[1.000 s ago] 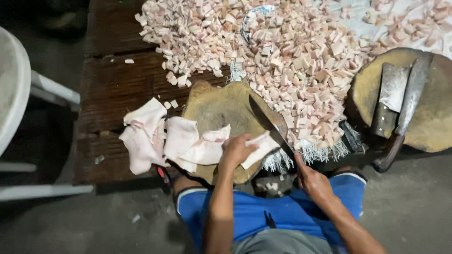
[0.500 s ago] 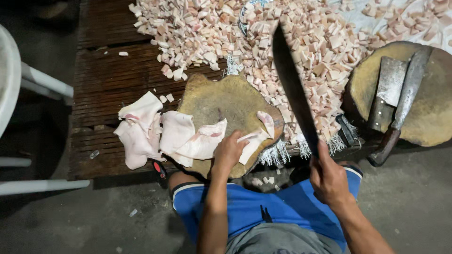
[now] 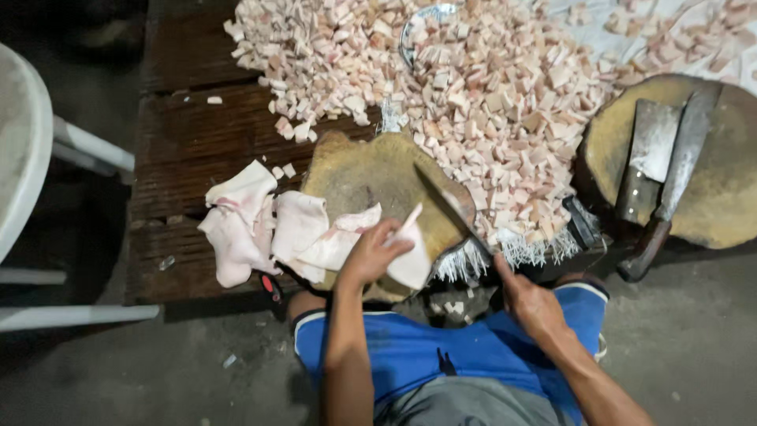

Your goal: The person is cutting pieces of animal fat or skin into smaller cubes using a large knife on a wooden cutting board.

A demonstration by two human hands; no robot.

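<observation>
Left hand fingers pinch a pale meat strip; right hand fingers grip the cleaver.

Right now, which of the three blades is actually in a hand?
The long knife over the near chopping block, held by the right hand; the two cleavers lie idle.

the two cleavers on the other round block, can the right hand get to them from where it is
Probably yes. The two cleavers lie bare on the second round block just to the right, with nothing over their handles. But the right hand is gripping a long knife, so it would have to set that down first.
</observation>
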